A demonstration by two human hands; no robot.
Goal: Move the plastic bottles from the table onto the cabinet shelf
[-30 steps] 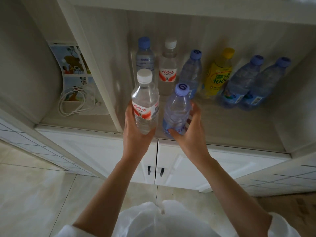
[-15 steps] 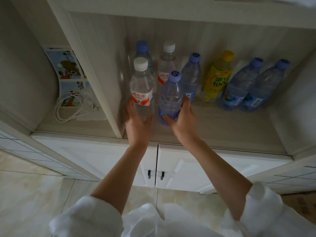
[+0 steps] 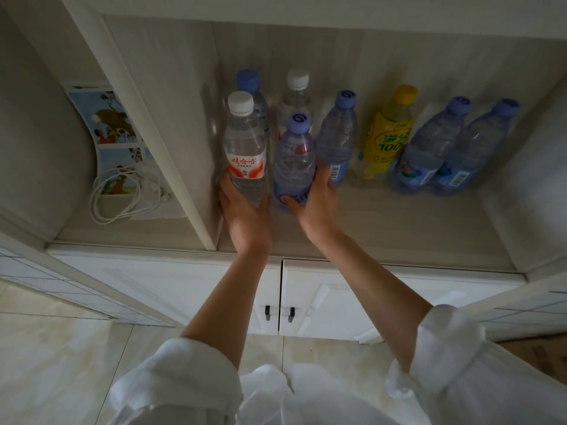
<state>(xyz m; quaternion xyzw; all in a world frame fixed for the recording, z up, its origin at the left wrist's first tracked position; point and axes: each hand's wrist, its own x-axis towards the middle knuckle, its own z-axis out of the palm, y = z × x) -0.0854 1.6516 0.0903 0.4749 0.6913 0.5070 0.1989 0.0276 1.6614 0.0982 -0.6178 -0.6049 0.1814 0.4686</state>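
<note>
Near the front-left part of the pale wooden cabinet shelf, the left hand grips a clear plastic bottle with white cap and red label. The right hand grips a clear plastic bottle with purple cap. I cannot tell if they touch the shelf. Behind, six bottles stand along the back edge, among them a yellow plastic bottle. The table is not visible, so what remains is unknown.

white-cap bottle: clear, red and white label | purple-cap bottle: clear, blue label | yellow bottle: yellow cap, green writing | cabinet shelf: pale wood stripes | cable, left of frame: white
</note>
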